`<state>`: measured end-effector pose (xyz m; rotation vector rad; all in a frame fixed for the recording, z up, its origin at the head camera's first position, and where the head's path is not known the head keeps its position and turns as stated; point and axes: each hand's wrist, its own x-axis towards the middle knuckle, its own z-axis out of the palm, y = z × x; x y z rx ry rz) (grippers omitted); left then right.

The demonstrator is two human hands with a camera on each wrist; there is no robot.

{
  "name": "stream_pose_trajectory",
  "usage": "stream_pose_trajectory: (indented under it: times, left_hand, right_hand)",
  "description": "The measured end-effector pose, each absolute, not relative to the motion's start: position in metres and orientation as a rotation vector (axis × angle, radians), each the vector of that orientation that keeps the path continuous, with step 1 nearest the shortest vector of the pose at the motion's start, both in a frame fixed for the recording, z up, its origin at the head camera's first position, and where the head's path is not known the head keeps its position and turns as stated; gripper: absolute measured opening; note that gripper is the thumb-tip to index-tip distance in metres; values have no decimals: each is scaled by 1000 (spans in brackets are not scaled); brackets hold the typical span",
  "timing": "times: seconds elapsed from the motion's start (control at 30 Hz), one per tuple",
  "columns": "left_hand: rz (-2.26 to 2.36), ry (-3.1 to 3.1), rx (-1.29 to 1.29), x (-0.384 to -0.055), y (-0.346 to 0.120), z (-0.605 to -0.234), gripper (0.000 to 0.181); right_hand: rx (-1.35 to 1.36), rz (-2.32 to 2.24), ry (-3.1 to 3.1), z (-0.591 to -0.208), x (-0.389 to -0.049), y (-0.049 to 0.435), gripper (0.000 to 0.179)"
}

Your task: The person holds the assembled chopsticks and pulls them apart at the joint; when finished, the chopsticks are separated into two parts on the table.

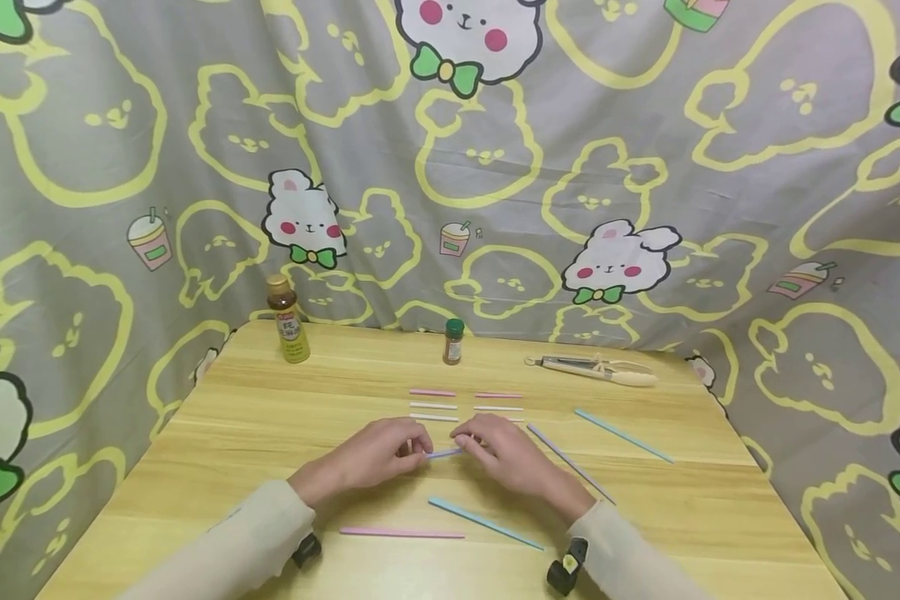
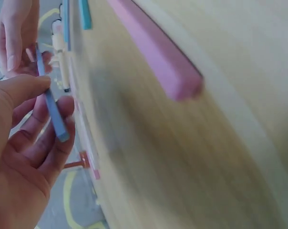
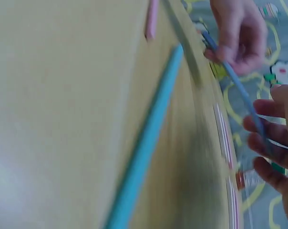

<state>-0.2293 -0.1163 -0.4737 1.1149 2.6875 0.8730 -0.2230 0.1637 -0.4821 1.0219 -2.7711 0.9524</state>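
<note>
A blue-violet chopstick [image 1: 444,453] spans the gap between the two hands, in front of the rows of sticks. My left hand [image 1: 382,450] pinches it between thumb and fingers near one end, which pokes out past the fingers in the left wrist view. Along its other part, the chopstick lies against the loosely bent fingers of my right hand [image 1: 506,454]; the thumb [image 3: 280,93] stands off it in the right wrist view. Nearest the hands on the table are a light-blue chopstick [image 1: 487,525], a pink chopstick [image 1: 402,532] and a violet chopstick [image 1: 570,462] beside the right forearm.
Beyond the hands lie two side-by-side rows of pink sticks [image 1: 432,392] and white sticks [image 1: 433,407]. Another light-blue chopstick [image 1: 622,435] is at the right. Along the back stand a sauce bottle [image 1: 291,329] and a green-capped jar [image 1: 453,343], with tongs [image 1: 592,368] lying right of them.
</note>
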Motion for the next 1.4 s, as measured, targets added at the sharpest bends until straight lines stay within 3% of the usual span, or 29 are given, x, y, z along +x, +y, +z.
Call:
stream_pose_trajectory:
  times: [0.3,0.67,1.03,1.23,1.4]
  left_hand:
    - [924,2637,1177,-221,-106,-472,11]
    - [996,2644,1121,-218,-96,-479,11]
    - [988,2755,1073,-222,-109,-476,11]
    - [874,2919,869,-231,-134,-476,9]
    - [764,2970,929,-237,-132,-479,8]
  right_hand:
    - [1141,1043,-2816,-490,-208,159,35]
    - [968,1087,-2768,-493,-206,165,12]
    - [909,1024,-2623,-493,-214,196,4]
    - [700,1012,-2583,-491,-225,231,10]
    - [680,981,-2671,-495,-231,224,12]
